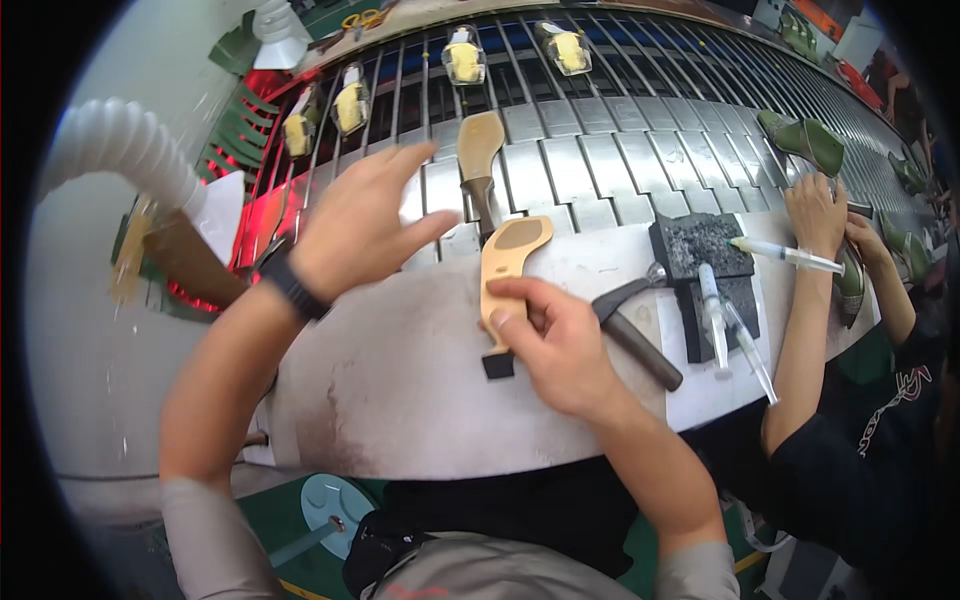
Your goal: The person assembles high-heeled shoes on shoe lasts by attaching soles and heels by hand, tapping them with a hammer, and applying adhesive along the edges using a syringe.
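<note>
My right hand (560,345) pinches a tan shoe sole (508,265) over the worktable. A darker oval patch marks its broad upper end, and a black heel block (498,364) shows at its lower end. To the left, my left hand (370,215) reaches toward the conveyor with its fingers stretched out and nothing in them. Just beyond the held sole, a second tan sole (481,145) with a brown heel lies at the conveyor's near side, right of my left fingertips.
A hammer (640,345) lies right of my right hand, beside a dark block (703,245) and several syringes (712,310). At right, a co-worker's hands (818,215) are near green shoes (805,140). Several clear-and-yellow shoe pieces (464,58) sit on the conveyor (630,160). A white hose (125,145) hangs left.
</note>
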Tool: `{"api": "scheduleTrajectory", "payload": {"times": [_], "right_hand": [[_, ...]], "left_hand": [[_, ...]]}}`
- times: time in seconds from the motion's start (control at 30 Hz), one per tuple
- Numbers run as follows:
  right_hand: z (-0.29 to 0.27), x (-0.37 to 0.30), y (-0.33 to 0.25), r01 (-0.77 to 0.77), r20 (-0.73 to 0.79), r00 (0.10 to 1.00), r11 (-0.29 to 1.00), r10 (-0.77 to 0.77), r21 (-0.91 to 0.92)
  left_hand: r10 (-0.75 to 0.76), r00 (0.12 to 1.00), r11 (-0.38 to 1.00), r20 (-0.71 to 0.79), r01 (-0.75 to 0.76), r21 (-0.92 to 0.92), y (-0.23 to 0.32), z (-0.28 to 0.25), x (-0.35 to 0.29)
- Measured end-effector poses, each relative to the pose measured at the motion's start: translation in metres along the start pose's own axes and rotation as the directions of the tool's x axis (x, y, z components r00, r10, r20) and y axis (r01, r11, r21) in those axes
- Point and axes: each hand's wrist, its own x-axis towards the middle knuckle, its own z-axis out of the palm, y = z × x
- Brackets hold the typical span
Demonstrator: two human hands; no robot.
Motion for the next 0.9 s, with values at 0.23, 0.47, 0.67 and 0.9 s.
{"api": "scheduleTrajectory", "payload": {"times": [0.23,0.47,0.67,0.9], "right_hand": [[-0.004,-0.010,-0.029,-0.117,0.033,0.992,0.989,0.121,-0.089],[-0.007,-0.011,-0.033,0.041,0.040,0.999,0.978,-0.034,-0.203],[-0.002,-0.011,-0.039,0.030,0.095,0.995,0.969,-0.007,-0.247],[0.006,-0.017,-0.028,0.359,0.165,0.933,0.815,-0.319,-0.455]], "left_hand": [[-0.326,0.935,0.928,0.137,0.345,-0.144,-0.015,0.172,0.307],[-0.692,0.713,0.721,-0.109,0.677,-0.149,-0.018,0.264,0.398],[-0.552,0.815,0.522,0.175,0.501,-0.690,-0.063,0.173,0.346],[-0.359,0.933,0.595,-0.018,0.214,-0.775,-0.014,-0.001,0.029]]}}
